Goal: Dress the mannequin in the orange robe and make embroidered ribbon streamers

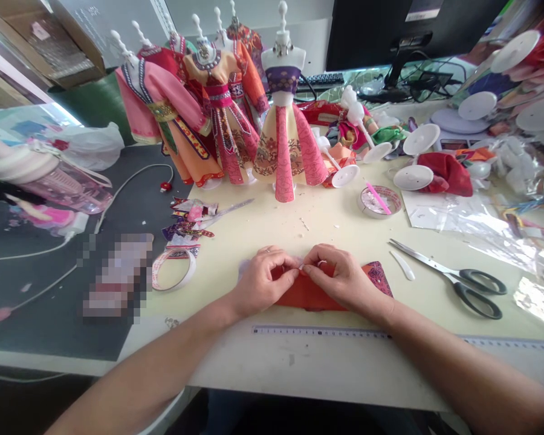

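Landmark: the ruler (317,331), lying flat along the near side of the pale worktop (236,220), partly hidden under the right forearm.

Workpiece: orange cloth (294,297), flat just beyond the ruler, with a purple patterned end (379,279) at its right. Both hands cover much of its far half.

Left hand (265,275): beyond the ruler, over the left part of the cloth; thumb and index finger pinched together on a small pale strip (301,267). Right hand (338,275): beyond the ruler, over the cloth's middle; thumb and forefinger closed on the same strip. Fingertips of the two hands nearly meet. Material of the strip too small to tell.

Right of the cloth, beyond the ruler: black-handled scissors (448,273), blades parted slightly, and a white curved tool (403,266) just beside them. Farther beyond the ruler: a tape ring (361,204) with a pink stick (378,198) leaning across it.

Left of the ruler and beyond it: a second tape ring (192,269), patterned ribbon scraps (190,217) near it, and a blurred-out phone-like object (118,275) on the dark mat (63,241).

Well beyond the ruler: a group of upright dressed forms, including one with a purple bodice (283,78) and one in a pink-sleeved robe (138,103).
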The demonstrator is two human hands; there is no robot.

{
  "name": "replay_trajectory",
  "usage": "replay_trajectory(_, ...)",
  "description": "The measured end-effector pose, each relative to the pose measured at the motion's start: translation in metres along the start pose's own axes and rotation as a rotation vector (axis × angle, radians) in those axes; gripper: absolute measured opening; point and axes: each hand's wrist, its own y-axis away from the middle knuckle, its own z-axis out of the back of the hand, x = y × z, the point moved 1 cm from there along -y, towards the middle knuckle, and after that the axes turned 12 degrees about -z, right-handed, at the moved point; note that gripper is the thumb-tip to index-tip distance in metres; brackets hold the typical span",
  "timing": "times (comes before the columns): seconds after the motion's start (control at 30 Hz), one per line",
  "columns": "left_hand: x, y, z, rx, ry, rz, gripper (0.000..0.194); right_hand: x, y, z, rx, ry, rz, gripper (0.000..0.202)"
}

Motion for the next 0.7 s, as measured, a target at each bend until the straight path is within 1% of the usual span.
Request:
replay_trajectory(0.07, -0.0012, -0.0001, 0.0005, -0.009, 0.005, 0.017, 0.012, -0.0004, -0.0006, 0.0002, 0.012, -0.040, -0.016, 0.010)
replay_trajectory(0.1, -0.0016, -0.0001, 0.0008, -0.011, 0.006, 0.025, 0.012, -0.0008, -0.0008, 0.0004, -0.022, -0.046, 0.006, 0.010)
replay_trajectory(0.17, -0.0020, 0.0001, 0.0015, -0.015, 0.004, 0.041, 0.012, -0.0017, -0.0007, 0.0013, -0.155, -0.009, 0.124, 0.010)
replay_trajectory(0.23, -0.0019, 0.0004, 0.0020, -0.019, 0.003, 0.047, 0.012, -0.0028, -0.0001, 0.0012, -0.271, 0.084, 0.294, 0.009)
replay_trajectory(0.3, -0.0015, 0.0007, 0.0020, -0.024, 0.005, 0.038, 0.012, -0.0042, 0.0006, -0.0002, -0.299, 0.182, 0.427, 0.010)
replay_trajectory(0.37, -0.0013, 0.0009, 0.0015, -0.025, 0.001, 0.024, 0.012, -0.0055, 0.0011, -0.0022, -0.295, 0.260, 0.488, 0.012)
replay_trajectory(0.5, -0.0010, 0.0007, 0.0003, -0.024, -0.021, -0.001, 0.013, -0.0057, 0.0016, -0.0042, -0.290, 0.322, 0.510, 0.013)
replay_trajectory(0.7, 0.0028, 0.0018, -0.0010, -0.013, -0.090, -0.087, 0.011, -0.0033, 0.0017, -0.0034, -0.247, 0.346, 0.480, 0.015)
